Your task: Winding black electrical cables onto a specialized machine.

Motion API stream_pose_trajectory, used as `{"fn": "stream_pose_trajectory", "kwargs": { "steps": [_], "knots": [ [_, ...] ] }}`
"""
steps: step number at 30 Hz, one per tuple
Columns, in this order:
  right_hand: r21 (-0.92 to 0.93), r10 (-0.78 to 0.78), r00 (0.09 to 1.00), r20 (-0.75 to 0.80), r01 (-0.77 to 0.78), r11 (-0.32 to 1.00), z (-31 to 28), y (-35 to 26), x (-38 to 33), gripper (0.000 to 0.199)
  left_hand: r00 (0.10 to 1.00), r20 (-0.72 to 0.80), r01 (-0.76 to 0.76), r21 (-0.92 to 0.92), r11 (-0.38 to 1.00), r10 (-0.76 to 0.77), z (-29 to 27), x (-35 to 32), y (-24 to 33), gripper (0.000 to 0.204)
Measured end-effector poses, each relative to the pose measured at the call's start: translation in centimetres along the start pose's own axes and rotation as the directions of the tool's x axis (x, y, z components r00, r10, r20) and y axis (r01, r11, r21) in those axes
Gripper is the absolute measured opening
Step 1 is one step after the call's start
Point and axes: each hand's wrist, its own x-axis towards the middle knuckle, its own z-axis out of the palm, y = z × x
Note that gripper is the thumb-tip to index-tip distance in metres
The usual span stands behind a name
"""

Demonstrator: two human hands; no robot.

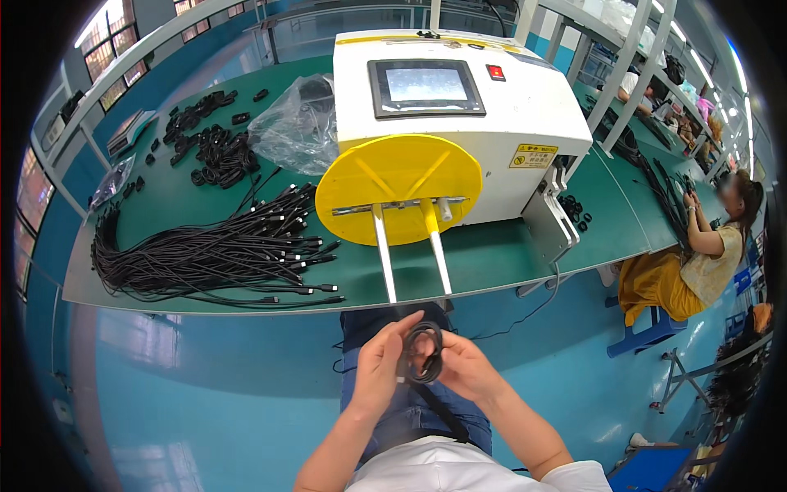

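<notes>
Cable coil (425, 378) is held above the jeans (479, 420), in front of the tabletop (492, 258). By the right grip (469, 367) its side seems to be pinched between thumb and fingers; the left grip (379, 366) is laid along the other side, and whether it is closed cannot be told. No tie can be made out, so if the right grip is loosened, the loops may be sprung apart by the cable's stiffness. Beyond, a loosened loop could be caught on the pale prongs (384, 254) below the yellow disc (344, 180). Farther left, tangling may be caused if one of the crowded cables (188, 262) is pulled.
</notes>
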Motion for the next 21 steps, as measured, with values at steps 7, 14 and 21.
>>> {"fn": "stream_pose_trajectory", "kwargs": {
  "steps": [7, 14, 21],
  "knots": [
    [-0.214, 0.097, 0.988, -0.120, -0.121, 0.969, 0.9, 1.6, 0.7, 0.025, 0.952, -0.207, 0.170, -0.244, 0.955, -0.223, -0.4, -1.1, -0.8, 0.038],
    [-0.120, 0.069, 0.965, -0.255, -0.102, 0.988, 2.2, 2.3, 1.4, 0.032, 0.960, -0.276, -0.025, 0.097, 0.995, 0.051, -1.1, -0.8, -1.0, 0.029],
    [-0.496, -0.012, 0.925, -0.380, -0.193, 0.847, 0.9, 2.9, 1.8, 0.034, 0.991, -0.069, 0.117, -0.014, 0.993, -0.118, -1.9, -0.7, 0.3, 0.040]
  ]
}}
